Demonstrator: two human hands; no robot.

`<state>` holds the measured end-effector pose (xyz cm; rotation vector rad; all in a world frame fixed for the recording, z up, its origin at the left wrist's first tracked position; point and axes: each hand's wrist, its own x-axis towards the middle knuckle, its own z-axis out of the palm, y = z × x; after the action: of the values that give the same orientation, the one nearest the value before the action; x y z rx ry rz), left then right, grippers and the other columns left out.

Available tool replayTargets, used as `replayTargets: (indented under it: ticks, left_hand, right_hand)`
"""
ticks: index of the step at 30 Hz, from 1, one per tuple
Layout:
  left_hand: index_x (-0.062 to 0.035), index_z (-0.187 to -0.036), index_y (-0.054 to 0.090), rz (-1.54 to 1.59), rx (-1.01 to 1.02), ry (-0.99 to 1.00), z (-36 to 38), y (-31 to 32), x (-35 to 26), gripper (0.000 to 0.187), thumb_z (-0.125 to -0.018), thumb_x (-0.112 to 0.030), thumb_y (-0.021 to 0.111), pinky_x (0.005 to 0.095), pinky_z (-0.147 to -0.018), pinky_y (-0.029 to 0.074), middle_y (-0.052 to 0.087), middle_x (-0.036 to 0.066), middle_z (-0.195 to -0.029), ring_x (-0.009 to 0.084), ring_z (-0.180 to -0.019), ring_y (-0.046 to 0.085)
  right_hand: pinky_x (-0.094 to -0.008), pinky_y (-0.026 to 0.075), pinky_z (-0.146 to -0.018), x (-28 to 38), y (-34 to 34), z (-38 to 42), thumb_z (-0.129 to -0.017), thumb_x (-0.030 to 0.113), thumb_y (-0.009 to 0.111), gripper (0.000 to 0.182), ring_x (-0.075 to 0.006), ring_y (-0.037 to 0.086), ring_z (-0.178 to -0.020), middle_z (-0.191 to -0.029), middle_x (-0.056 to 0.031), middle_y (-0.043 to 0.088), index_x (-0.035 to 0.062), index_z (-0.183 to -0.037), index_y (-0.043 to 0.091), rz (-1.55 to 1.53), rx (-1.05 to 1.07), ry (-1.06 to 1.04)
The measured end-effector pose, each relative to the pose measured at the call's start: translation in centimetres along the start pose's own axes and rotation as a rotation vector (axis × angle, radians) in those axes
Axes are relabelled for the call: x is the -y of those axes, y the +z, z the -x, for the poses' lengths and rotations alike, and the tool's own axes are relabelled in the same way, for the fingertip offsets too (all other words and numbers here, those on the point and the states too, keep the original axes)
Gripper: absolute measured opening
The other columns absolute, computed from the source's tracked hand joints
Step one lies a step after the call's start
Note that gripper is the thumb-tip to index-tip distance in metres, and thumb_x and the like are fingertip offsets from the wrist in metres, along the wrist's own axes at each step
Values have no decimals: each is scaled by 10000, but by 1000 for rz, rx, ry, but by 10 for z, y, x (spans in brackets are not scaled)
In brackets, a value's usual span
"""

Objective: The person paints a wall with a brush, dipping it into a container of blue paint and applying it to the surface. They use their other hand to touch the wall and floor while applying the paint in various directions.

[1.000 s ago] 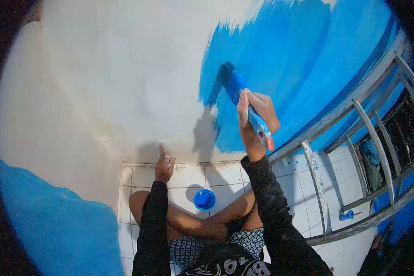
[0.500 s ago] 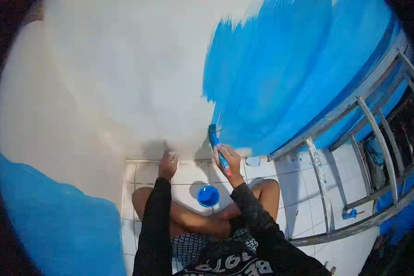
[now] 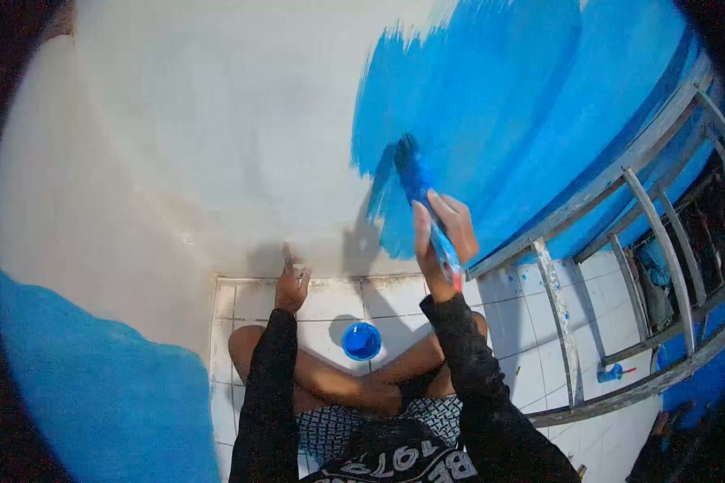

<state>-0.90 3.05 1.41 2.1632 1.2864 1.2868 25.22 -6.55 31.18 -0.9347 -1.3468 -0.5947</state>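
My right hand (image 3: 445,229) grips a paintbrush (image 3: 433,208) by its blue handle with a red end. Its dark bristles point up and overlap the blue painted part of the wall (image 3: 475,137). Low at the foot of the unpainted wall (image 3: 242,121), my left hand (image 3: 292,283) holds nothing, its index finger stretched upward and the others loosely bent. Between my crossed legs and the wall stands a small blue tub (image 3: 361,342) with blue paint inside.
A wooden ladder (image 3: 557,322) leans along the right side. Beyond its lower rungs, a second brush (image 3: 612,373) lies on the white tiled floor (image 3: 330,302). Blue paint covers the lower part of the left wall (image 3: 105,378).
My right hand has lifted the brush up and to the right, away from the bottom edge of the wall. More blue now covers that low patch. My left hand has barely moved.
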Motion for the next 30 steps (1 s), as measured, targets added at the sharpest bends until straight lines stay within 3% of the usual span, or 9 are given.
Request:
replayTargets:
  ticks: [3,7,9,13,15,19,20,28,30]
  left_hand:
    - [-63,-1592,2,100,115,-201,-3,-11,-17,896,-955,-186,621,462,-878,528,619,283,-1184,401,-1028,644]
    - [-60,-1590,6,82,145,-249,0,-5,-2,899,-954,-207,624,465,-887,522,619,301,-1182,415,-1024,641]
    - [-48,-1587,14,-74,124,-6,12,15,41,891,-956,-216,620,455,-890,521,602,307,-1223,418,-1019,639]
    - [-41,-1585,16,65,80,-184,0,-5,-14,889,-957,-224,617,448,-890,525,589,295,-1250,409,-1002,643]
    - [-38,-1585,27,87,123,-207,0,-7,-12,884,-956,-232,617,432,-886,529,577,277,-1284,394,-987,649]
    - [-41,-1587,42,64,116,-150,4,-5,-4,889,-948,-231,629,428,-852,541,578,258,-1294,357,-945,655]
    - [-45,-1589,43,40,124,-163,6,-5,-5,894,-943,-227,635,427,-835,546,579,246,-1297,339,-933,656]
    - [-71,-1597,30,-35,88,-77,8,-4,-9,930,-925,-230,653,420,-822,556,583,205,-1317,309,-916,658]
    - [-80,-1596,4,57,185,-243,0,-14,-23,933,-934,-248,639,436,-866,549,564,233,-1344,341,-990,660]
  right_hand:
    - [-342,571,-666,-31,28,34,-751,-7,817,291,-284,702,-762,-913,-171,701,27,-1015,699,14,-33,-74]
    - [-346,574,-657,-44,42,95,-753,-22,801,242,-309,705,-745,-910,-182,695,16,-962,686,81,4,-92]
    - [-343,574,-637,-43,41,117,-756,-34,794,206,-324,709,-724,-884,-191,695,3,-916,669,92,30,-52]
    - [-345,564,-626,-46,30,169,-755,-51,762,168,-303,704,-716,-878,-173,690,15,-885,679,30,130,61]
    - [-401,553,-677,-49,24,201,-766,-9,747,311,-321,694,-815,-977,-151,675,26,-1065,672,-87,374,248]
    - [-345,538,-646,-42,11,205,-762,-43,709,191,-301,692,-749,-848,-144,661,15,-936,658,-74,518,306]
    - [-426,509,-607,-44,7,202,-798,57,731,225,-371,646,-733,-871,-156,630,31,-1005,648,-154,502,310]
    - [-339,556,-663,-6,-4,91,-795,-39,735,150,-297,692,-734,-860,-164,692,9,-918,664,8,92,32]
    - [-346,562,-649,-3,2,69,-779,-39,760,164,-303,705,-753,-853,-166,700,18,-905,672,33,49,63]
